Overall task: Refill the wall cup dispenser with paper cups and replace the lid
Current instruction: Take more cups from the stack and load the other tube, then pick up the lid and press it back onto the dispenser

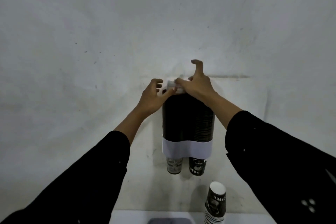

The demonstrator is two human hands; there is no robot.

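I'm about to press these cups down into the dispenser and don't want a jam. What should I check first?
1. Both hands on the cups at the top: left hand, right hand - ok.
2. Cups lined up with the tube: cannot tell, hands hide it.
3. Dispenser upright on the wall - ok.
4. Bottom cups hanging out below - ok.
5. Spare stack clear of the dispenser - ok.
6. Lid in reach: cannot tell.

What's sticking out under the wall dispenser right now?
Two cups hang below the dispenser's white band: a light printed cup and a black coffee cup. The stacks above them are hidden inside the dark body.
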